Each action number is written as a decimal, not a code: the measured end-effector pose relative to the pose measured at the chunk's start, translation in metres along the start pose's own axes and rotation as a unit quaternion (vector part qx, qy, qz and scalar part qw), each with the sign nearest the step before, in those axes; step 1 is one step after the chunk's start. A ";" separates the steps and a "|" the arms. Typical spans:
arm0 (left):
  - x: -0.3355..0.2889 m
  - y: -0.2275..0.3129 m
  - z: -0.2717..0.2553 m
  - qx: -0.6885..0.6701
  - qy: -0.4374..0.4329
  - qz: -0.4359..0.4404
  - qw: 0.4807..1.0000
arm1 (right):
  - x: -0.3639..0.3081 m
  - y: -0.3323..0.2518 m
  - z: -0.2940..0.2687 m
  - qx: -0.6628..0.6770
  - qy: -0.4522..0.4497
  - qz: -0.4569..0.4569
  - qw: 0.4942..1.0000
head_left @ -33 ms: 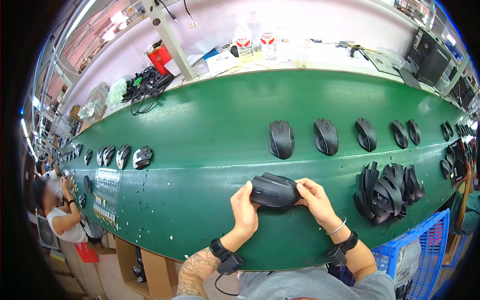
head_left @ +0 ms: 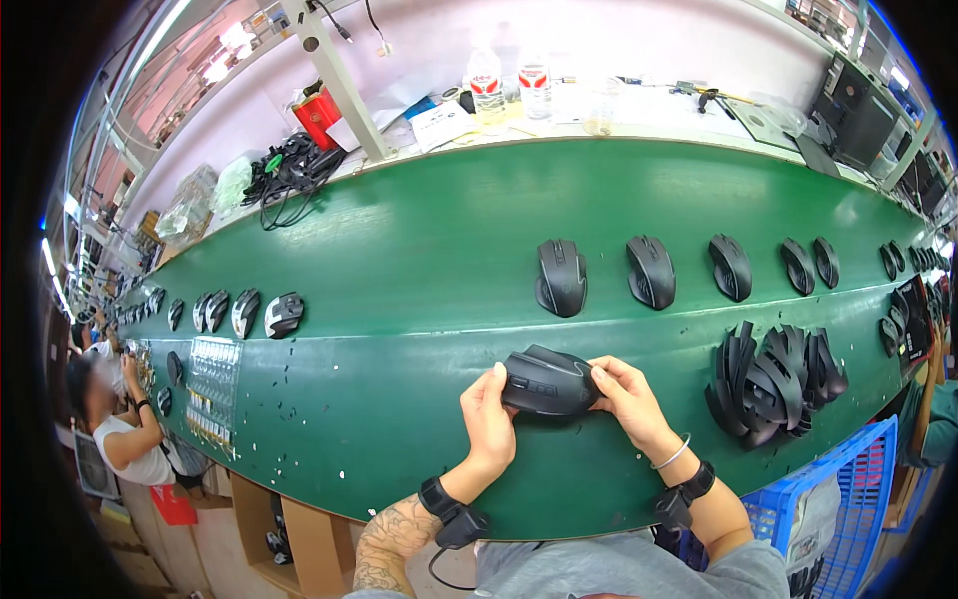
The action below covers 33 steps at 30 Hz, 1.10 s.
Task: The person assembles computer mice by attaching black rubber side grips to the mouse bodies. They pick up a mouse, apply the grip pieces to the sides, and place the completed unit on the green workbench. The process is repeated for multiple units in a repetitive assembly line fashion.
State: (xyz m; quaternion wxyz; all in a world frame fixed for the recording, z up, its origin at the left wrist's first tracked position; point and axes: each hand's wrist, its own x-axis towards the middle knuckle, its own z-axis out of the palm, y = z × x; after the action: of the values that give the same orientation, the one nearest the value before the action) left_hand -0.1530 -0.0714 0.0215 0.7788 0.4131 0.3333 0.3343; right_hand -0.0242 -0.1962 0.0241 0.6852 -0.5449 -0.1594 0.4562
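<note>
A black computer mouse [head_left: 549,384] is held above the green bench, turned sideways between both hands. My left hand [head_left: 489,421] grips one end, its thumb along the edge. At the other end, my right hand [head_left: 633,399] closes on the mouse with thumb and fingers. The undersides of the mouse and some fingertips are hidden. To the right of my right hand lies a pile of curved black plastic shells [head_left: 770,384]. Beyond the held mouse, a spaced row of black mice includes one nearby mouse [head_left: 562,278].
Left on the green bench [head_left: 399,240] are black-and-white mice [head_left: 284,315] and a clear tray [head_left: 212,394] of small parts. Bottles [head_left: 535,90] and cables [head_left: 294,170] occupy the back shelf. A blue crate [head_left: 848,499] stands at right; another person [head_left: 125,429] sits far left.
</note>
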 end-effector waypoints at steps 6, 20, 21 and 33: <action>-0.003 -0.012 -0.005 0.068 -0.026 0.057 0.996 | 0.000 0.005 -0.009 0.005 -0.029 0.007 1.000; -0.008 -0.007 -0.004 0.041 -0.062 0.047 0.996 | -0.002 0.003 -0.008 0.060 -0.040 -0.001 0.997; -0.008 -0.007 -0.004 0.033 -0.069 0.042 0.996 | -0.001 0.004 -0.009 0.076 -0.045 0.005 0.996; -0.015 -0.009 -0.004 0.121 -0.247 -0.043 0.961 | 0.001 0.000 -0.006 0.298 -0.046 0.151 0.941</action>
State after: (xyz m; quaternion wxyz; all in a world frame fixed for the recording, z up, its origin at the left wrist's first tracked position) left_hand -0.1621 -0.0856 0.0160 0.7946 0.5592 0.1860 0.1457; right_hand -0.0197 -0.1990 0.0223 0.7310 -0.3120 0.0370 0.6057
